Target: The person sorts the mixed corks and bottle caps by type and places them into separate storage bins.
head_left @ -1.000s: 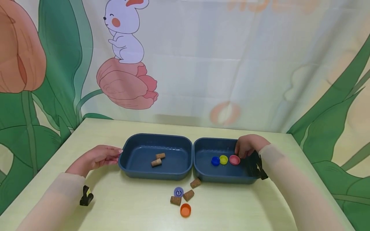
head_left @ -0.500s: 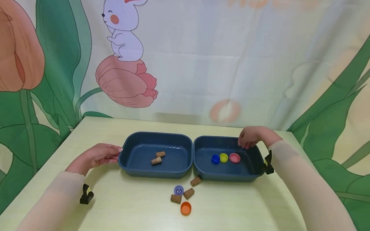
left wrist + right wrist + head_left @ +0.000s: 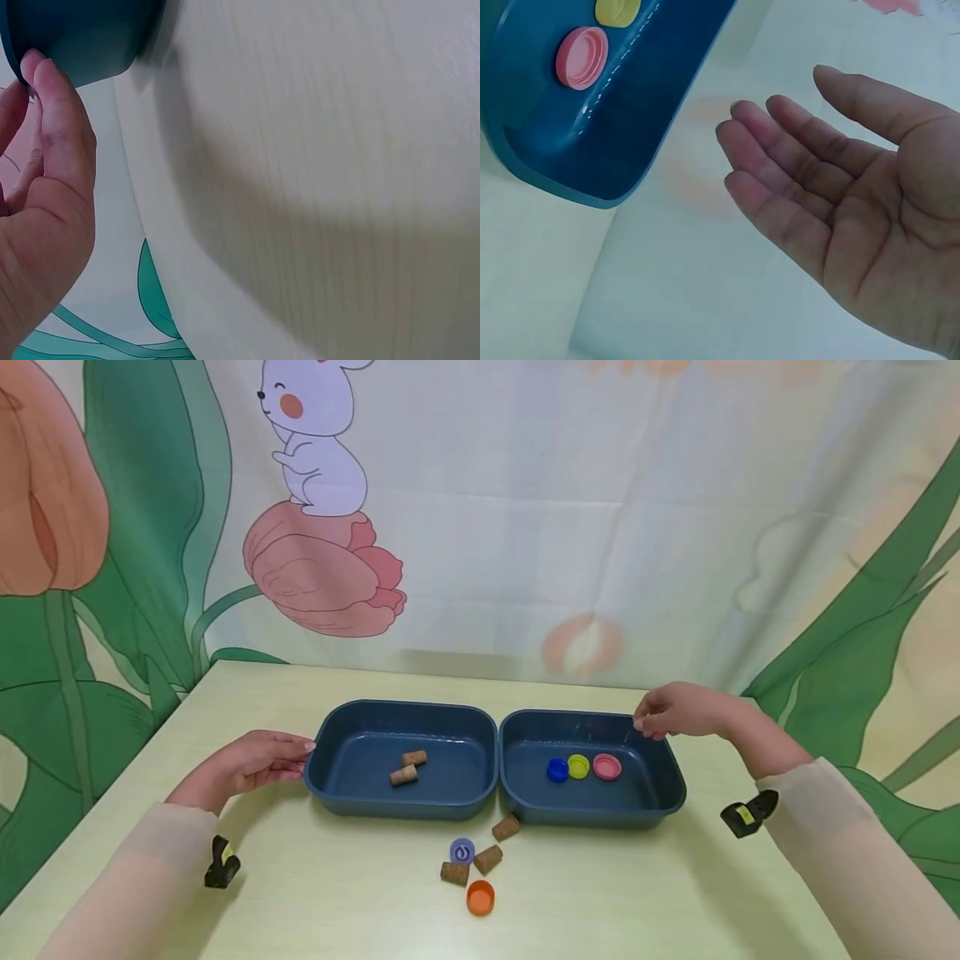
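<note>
At the left end of the left blue tray (image 3: 405,808), my left hand (image 3: 251,766) pinches the rim; in the left wrist view the fingers (image 3: 60,112) lie against the tray's outer wall. Two corks (image 3: 405,775) lie in that tray. My right hand (image 3: 686,710) is above the far right corner of the right blue tray (image 3: 592,817), holding nothing. The right wrist view shows its palm and loosely bent fingers (image 3: 780,217), apart from the tray. Inside the right tray sit a blue bottle cap (image 3: 557,770), a yellow cap (image 3: 578,767) and a pink cap (image 3: 607,767).
In front of the trays, on the pale table (image 3: 337,893), lie three corks (image 3: 488,859), a purple cap (image 3: 462,851) and an orange cap (image 3: 480,897). The two trays stand side by side. A printed curtain (image 3: 480,527) hangs behind the table.
My right hand has risen out of the right tray and moved right, to its far corner. The left hand stays at the left tray's rim. The caps and corks lie as before.
</note>
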{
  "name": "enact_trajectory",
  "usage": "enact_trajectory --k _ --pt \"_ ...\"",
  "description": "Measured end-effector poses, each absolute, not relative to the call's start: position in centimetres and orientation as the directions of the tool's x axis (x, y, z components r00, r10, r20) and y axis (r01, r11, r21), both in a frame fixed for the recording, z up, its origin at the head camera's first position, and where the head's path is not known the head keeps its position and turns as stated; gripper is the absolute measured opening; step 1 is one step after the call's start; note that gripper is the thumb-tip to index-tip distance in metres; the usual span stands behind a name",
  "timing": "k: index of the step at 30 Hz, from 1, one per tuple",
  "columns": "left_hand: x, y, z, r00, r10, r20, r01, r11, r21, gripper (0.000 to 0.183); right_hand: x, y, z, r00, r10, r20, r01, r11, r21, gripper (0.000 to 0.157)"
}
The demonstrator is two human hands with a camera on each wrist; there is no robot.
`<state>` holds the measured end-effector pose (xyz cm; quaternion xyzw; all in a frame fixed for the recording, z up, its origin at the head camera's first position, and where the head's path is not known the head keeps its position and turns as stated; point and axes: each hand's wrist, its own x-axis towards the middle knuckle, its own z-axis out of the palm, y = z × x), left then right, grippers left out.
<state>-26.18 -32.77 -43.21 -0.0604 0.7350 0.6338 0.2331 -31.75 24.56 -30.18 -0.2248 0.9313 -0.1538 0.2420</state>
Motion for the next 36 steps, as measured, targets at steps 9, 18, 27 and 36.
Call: enact_trajectory --k 9,18,27,36 --pt "-26.0 -32.7 -42.9 -0.884 0.201 -0.423 -0.386 0.200 0.900 0.025 -28.2 24.8 -30.0 -0.852 -0.491 -0.182 -0.376 0.816 -0.440 0.033" --pt "-26.1 -32.6 -42.7 -0.882 0.195 -0.429 -0.393 0.201 0.898 0.028 -26.0 24.2 -29.3 -0.900 -0.437 0.007 -0.382 0.779 -0.497 0.028" --pt "-26.1 -32.6 -42.7 -0.880 0.193 -0.433 -0.399 0.189 0.897 0.021 -23.2 22.8 -29.2 -0.920 -0.377 0.106 -0.367 0.737 -0.568 0.024" --pt "-26.0 -32.6 -42.8 -0.878 0.197 -0.437 -0.405 0.181 0.896 0.018 -20.7 21.2 -30.2 -0.908 -0.401 0.120 -0.387 0.695 -0.606 0.020"
